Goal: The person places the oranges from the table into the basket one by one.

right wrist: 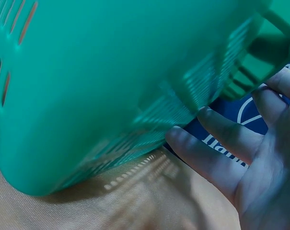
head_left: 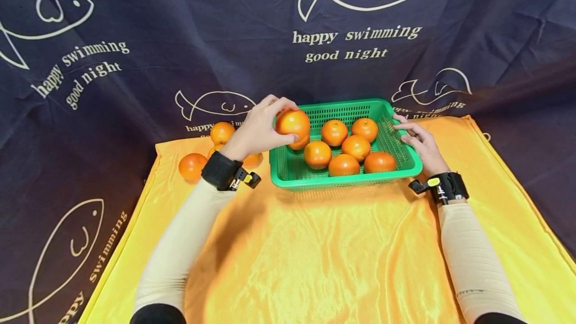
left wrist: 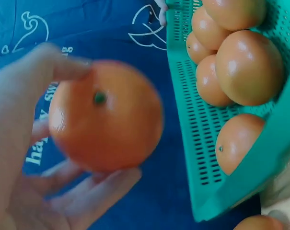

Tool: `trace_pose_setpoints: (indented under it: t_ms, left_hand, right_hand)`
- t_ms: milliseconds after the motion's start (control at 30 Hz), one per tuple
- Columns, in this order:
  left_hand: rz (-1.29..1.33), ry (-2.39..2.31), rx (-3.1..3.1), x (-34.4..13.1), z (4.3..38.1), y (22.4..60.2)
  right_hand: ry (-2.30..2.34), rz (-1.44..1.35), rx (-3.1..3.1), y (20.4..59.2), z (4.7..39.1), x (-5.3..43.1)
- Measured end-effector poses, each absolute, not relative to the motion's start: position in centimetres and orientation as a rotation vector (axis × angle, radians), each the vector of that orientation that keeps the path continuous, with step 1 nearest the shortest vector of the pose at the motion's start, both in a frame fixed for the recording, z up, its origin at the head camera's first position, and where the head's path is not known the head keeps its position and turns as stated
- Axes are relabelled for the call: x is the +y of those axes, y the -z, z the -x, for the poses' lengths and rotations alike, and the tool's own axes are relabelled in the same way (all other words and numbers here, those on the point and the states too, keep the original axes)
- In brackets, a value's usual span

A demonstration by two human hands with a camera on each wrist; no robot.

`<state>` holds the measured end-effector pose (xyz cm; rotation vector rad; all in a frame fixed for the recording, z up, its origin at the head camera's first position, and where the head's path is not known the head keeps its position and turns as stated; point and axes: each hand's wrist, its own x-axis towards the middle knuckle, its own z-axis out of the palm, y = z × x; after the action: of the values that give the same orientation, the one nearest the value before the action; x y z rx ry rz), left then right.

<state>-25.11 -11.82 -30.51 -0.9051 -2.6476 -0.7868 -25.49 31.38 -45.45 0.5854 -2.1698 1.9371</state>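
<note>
Green basket (head_left: 310,183) | oranges (head_left: 317,154) inside | left fingers (left wrist: 113,189) pinching another orange (left wrist: 106,117) | right fingers (right wrist: 202,155) spread

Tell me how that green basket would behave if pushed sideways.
The green basket looks like moulded plastic with stiff walls, so it would probably keep its shape. The glossy yellow cloth beneath might let it slide or wrinkle along. The oranges inside are round and loose, so some would likely roll.
</note>
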Motion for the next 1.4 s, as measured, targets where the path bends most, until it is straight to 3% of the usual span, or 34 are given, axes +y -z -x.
trace_pose_setpoints:
  t_ms: [200,433,1400]
  left_hand:
    - [1.236,0.729,-2.75,-11.0,26.2,30.7]
    - [1.421,0.501,-2.849,-9.8,26.4,31.5]
    - [1.392,0.208,-3.333,-7.7,27.2,34.2]
  right_hand:
    - [-1.932,-0.585,-2.178,45.7,25.6,31.4]
    - [-1.926,-0.58,-2.18,45.8,25.7,31.6]
    - [-1.945,-0.549,-2.18,45.6,25.7,31.5]
